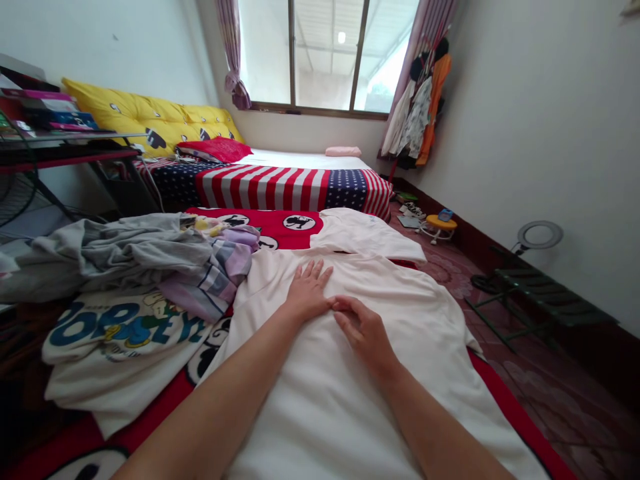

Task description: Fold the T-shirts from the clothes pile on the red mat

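A white T-shirt [320,413] lies spread out in front of me, its surface slightly wrinkled. Flat on its upper part rests my left hand [309,293], open with the fingers stretched away from me. My right hand [367,333] is just beside it, loosely curled, with a gap between thumb and fingers. Its fingertips meet the left thumb, and nothing shows in its grasp. Beyond the collar lies another white garment [363,233]. Both garments are on a red patterned blanket [287,237].
To the left are a heap of grey clothes [120,257], a purple plaid cloth [220,267] and a cream Popeye shirt [130,353]. A bed with a striped cover [265,187] stands ahead. On the right floor are a green folding stool [540,293], a ring light [540,235] and a yellow stool [441,223].
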`<state>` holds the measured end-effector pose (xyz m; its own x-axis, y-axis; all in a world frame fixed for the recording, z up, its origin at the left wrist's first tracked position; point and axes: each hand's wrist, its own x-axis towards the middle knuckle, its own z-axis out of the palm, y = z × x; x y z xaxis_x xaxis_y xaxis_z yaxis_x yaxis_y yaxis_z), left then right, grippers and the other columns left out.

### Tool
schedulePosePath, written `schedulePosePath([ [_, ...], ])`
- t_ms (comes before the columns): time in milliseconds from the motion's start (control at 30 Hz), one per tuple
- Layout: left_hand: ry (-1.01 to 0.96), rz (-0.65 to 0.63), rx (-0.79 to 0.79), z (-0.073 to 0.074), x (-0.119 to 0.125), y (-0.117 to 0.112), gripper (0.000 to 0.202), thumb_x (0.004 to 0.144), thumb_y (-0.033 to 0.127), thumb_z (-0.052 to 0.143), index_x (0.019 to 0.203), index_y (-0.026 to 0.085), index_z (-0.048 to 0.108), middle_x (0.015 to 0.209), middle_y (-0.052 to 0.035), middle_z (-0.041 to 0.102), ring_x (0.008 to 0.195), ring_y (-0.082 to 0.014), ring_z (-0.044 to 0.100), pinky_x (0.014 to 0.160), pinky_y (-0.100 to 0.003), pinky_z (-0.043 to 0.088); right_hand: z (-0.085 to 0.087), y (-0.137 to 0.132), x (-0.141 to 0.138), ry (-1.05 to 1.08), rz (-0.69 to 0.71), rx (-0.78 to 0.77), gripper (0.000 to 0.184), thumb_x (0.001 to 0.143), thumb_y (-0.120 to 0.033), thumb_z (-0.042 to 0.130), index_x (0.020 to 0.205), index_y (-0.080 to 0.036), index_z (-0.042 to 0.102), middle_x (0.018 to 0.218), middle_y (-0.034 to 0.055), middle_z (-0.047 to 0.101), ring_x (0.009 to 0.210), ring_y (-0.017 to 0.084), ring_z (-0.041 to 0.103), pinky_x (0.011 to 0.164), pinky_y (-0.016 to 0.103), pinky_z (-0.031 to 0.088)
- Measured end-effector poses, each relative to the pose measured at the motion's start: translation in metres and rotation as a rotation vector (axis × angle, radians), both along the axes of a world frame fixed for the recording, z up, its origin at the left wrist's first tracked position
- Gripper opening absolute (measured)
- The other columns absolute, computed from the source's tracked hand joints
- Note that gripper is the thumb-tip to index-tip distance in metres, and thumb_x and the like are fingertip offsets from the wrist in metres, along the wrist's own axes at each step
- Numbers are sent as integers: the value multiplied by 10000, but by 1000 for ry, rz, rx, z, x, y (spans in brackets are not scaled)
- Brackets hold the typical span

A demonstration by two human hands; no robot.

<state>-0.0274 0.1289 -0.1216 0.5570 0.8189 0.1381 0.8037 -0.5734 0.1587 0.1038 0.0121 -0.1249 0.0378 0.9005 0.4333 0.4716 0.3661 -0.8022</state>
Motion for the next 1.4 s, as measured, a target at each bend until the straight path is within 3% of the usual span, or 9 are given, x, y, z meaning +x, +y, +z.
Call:
schedulePosePath([
  [200, -43, -2, -3, -2, 0, -1, 890, 792, 772, 359, 1482, 209, 324, 1576, -121, 180, 1458, -307, 123, 1166, -519, 78, 24, 2, 1, -21, -127, -19, 251, 877, -353, 565, 1046, -192, 657, 1046, 80, 701, 987, 219, 650, 893, 371, 512],
  [367, -76, 1, -24, -1, 0, -2, 937, 751, 818, 352, 1480, 231, 326, 1581, -100, 174, 1457, -320, 117, 1165, -519, 73, 56, 29, 29, -325, 64, -12, 324, 901, -414, 518, 1134, -237, 657, 1191, 52, 666, 1137, 219, 593, 996, 366, 451],
  [500, -86, 5, -46, 0, 1, -1, 1018, 687, 877, 347, 1475, 233, 335, 1579, -104, 172, 1461, -313, 104, 1168, -519, 52, 51, 63, 88, -487, -173, -238, 407, 919, -428, 420, 1123, -185, 675, 1200, 90, 667, 1140, 250, 599, 1021, 411, 432],
  [600, -91, 2, -48, -1, 1, 0, 1026, 688, 880, 341, 1476, 223, 336, 1577, -121, 168, 1462, -309, 98, 1167, -524, 51, 46, 72, 110, -490, -337, -217, 465, 924, -420, 369, 1105, -119, 674, 1174, 173, 662, 1134, 303, 592, 1005, 466, 424],
  [800, -96, 5, -34, -1, 1, -2, 1009, 695, 871, 347, 1473, 230, 340, 1578, -102, 181, 1461, -307, 107, 1171, -512, 51, 34, 61, 97, -529, -99, -114, 380, 935, -409, 394, 1074, -218, 692, 1185, 57, 672, 1127, 222, 600, 999, 360, 441],
  [967, -101, 7, -44, 0, 1, -2, 1022, 693, 883, 321, 1479, 229, 331, 1579, -103, 176, 1459, -312, 114, 1172, -511, 56, 20, 59, 91, -848, -391, -156, 431, 882, -290, 450, 1258, -129, 588, 1412, 158, 487, 1314, 273, 438, 1079, 454, 351],
  [1100, -122, 13, -43, 0, 0, -1, 979, 755, 849, 262, 1489, 203, 311, 1579, -124, 161, 1461, -309, 106, 1175, -500, 64, 11, 31, 81, -1005, -244, -78, 539, 927, -393, 409, 1421, -178, 417, 1518, 103, 350, 1402, 261, 305, 1130, 499, 245],
  [1300, -142, 54, -41, -3, 0, 0, 917, 805, 800, 249, 1487, 190, 315, 1579, -128, 168, 1463, -301, 93, 1181, -468, 76, 19, 2, 121, -1127, -553, -546, 716, 901, -545, 398, 1335, 17, 483, 1408, 282, 438, 1333, 373, 394, 1052, 516, 349],
  [1400, -145, 57, -24, -5, 0, 1, 908, 802, 798, 270, 1477, 193, 338, 1578, -121, 182, 1462, -305, 99, 1181, -470, 73, 38, 8, 121, -1160, -502, -537, 641, 877, -550, 452, 1245, -41, 578, 1324, 257, 536, 1254, 387, 479, 1000, 560, 382],
])
